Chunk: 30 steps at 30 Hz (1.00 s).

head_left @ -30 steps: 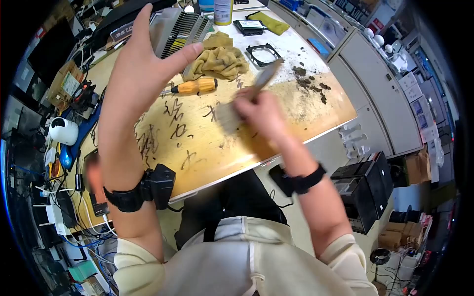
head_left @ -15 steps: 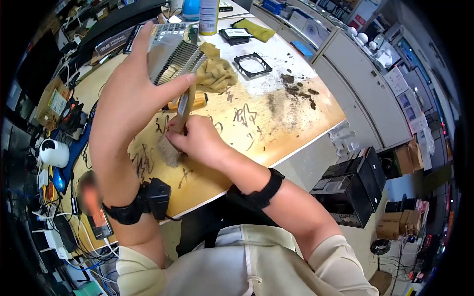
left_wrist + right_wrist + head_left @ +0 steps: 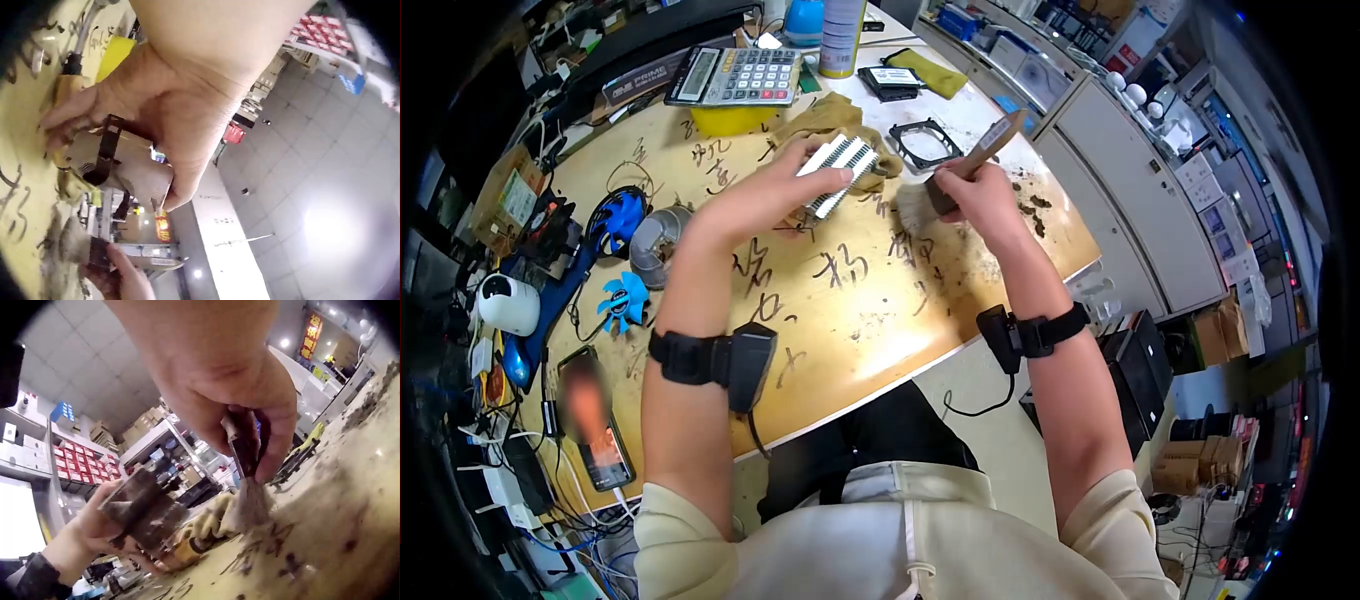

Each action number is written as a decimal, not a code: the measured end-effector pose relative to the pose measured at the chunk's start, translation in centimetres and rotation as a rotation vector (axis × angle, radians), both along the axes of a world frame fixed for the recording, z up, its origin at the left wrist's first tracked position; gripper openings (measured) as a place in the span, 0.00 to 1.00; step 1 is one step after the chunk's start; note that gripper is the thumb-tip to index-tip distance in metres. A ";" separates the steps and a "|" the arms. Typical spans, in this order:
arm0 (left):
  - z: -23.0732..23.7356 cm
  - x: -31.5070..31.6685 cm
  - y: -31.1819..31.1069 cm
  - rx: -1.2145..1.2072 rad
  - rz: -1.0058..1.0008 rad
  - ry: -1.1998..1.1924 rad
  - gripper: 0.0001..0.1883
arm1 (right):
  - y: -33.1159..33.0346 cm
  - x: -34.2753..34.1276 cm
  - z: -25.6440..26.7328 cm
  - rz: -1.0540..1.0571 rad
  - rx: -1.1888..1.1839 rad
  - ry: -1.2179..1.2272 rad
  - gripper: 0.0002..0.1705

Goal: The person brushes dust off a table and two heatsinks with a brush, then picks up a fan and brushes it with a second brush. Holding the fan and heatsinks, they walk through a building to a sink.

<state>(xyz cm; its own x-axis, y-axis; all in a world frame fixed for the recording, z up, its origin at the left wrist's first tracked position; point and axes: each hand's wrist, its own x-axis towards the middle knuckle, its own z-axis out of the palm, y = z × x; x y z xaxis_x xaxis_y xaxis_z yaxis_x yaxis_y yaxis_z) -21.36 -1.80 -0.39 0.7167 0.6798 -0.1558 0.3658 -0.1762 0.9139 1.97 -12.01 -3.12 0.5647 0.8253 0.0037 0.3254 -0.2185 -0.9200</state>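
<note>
In the head view the left hand grips a finned metal heatsink between thumb and fingers, above the table. The right hand pinches a wooden-handled brush, its pale bristles pointing down and left at the tabletop. A gap separates brush and heatsink. In the right wrist view the bristles meet the dusty wood, and the heatsink is tilted in the left hand. The left wrist view shows the heatsink under the palm. Beside it lies an orange screwdriver handle.
Behind the left hand are a crumpled cloth and a calculator on a yellow container. A square black frame and dark dirt clumps are at the right. A blue fan and a phone lie left.
The left hand has lowered and turned the heatsink, moving it right toward the cloth. The right hand swept the brush left, then brought it back right and away from the left hand.
</note>
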 end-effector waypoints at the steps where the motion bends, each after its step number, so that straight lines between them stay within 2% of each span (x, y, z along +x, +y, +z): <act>1: -0.7 0.5 0.7 -0.005 -0.010 0.034 0.48 | 0.0 -0.9 0.2 0.027 -0.023 -0.020 0.16; 3: -1.5 0.8 1.0 -0.078 -0.004 -0.154 0.45 | 0.0 -2.5 0.7 0.088 -0.042 -0.040 0.16; 6: -3.5 1.4 2.7 0.037 0.097 -0.270 0.41 | 0.6 -3.6 0.8 0.157 -0.018 0.045 0.16; 9: -3.9 1.2 3.0 0.115 0.192 -0.339 0.41 | 1.5 -7.1 0.3 0.260 0.022 0.172 0.17; 10: -5.4 1.5 4.4 0.119 0.192 -0.425 0.40 | 2.0 -8.5 -0.6 0.318 0.067 0.237 0.17; 11: -4.7 1.3 3.8 0.044 0.221 -0.470 0.39 | 2.7 -9.8 -1.7 0.376 0.112 0.302 0.17; 13: -4.6 0.8 4.1 -0.027 0.230 -0.499 0.37 | 4.5 -11.1 -3.3 0.399 -0.013 0.168 0.19; 14: -4.5 0.6 4.0 -0.141 0.242 -0.515 0.36 | 5.2 -10.9 -3.7 0.345 -0.025 0.168 0.18; 15: -4.3 0.5 4.0 -0.144 0.245 -0.501 0.35 | 6.2 -10.0 -4.5 0.289 -0.029 0.054 0.17; 17: -4.0 -0.1 4.2 -0.148 0.260 -0.475 0.34 | 6.8 -7.4 -4.7 0.104 0.103 -0.009 0.18; 19: -4.1 -0.3 4.4 -0.163 0.253 -0.472 0.36 | 6.4 -3.4 -3.2 -0.001 -0.011 -0.041 0.17; 21: -4.0 -0.1 4.4 -0.169 0.269 -0.447 0.37 | 4.8 -0.2 -1.5 -0.168 -0.057 -0.172 0.16; 23: -4.3 0.1 4.7 -0.154 0.252 -0.426 0.39 | 4.1 5.0 -3.0 -0.248 -0.029 -0.325 0.15; 25: -4.2 0.4 4.5 -0.132 0.255 -0.425 0.40 | 2.1 5.3 -1.1 -0.301 -0.035 -0.211 0.13; 27: -4.0 0.4 4.9 -0.075 0.235 -0.415 0.42 | 1.3 4.5 -0.4 -0.193 0.025 -0.116 0.14; 30: -1.7 -0.3 3.8 -0.021 0.249 -0.423 0.44 | 0.2 -1.9 0.7 0.064 0.062 -0.007 0.20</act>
